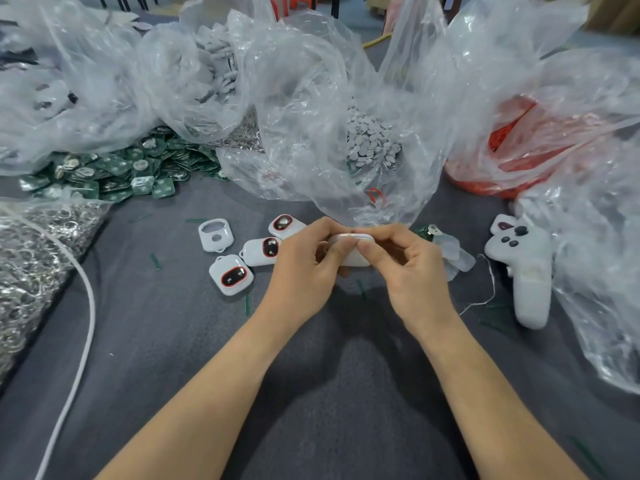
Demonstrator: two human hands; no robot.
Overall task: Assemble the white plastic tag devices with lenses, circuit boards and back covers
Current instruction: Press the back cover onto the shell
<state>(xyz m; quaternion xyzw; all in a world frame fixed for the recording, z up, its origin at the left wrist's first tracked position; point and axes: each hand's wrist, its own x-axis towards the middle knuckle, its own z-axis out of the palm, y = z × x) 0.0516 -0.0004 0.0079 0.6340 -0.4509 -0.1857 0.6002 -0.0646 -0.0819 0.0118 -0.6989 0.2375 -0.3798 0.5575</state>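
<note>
Both hands hold one white tag device (350, 258) above the grey cloth at the centre. My left hand (308, 261) grips its left end and my right hand (401, 263) its right end, thumbs pressed on the upper face. Three white tags with red-rimmed lenses lie to the left: one (231, 274) nearest, one (260, 251) in the middle, one (284, 226) behind. An empty white shell (215, 234) lies further left. A pile of green circuit boards (114, 171) sits at the back left. A single board (425, 232) lies just right of my hands.
Clear plastic bags crowd the back: white round parts (372, 143), white covers (218, 57), red parts (509, 133). A bag of metal rings (31, 258) lies at the left, with a white cable (86, 306) beside it. A white controller (526, 268) rests at the right.
</note>
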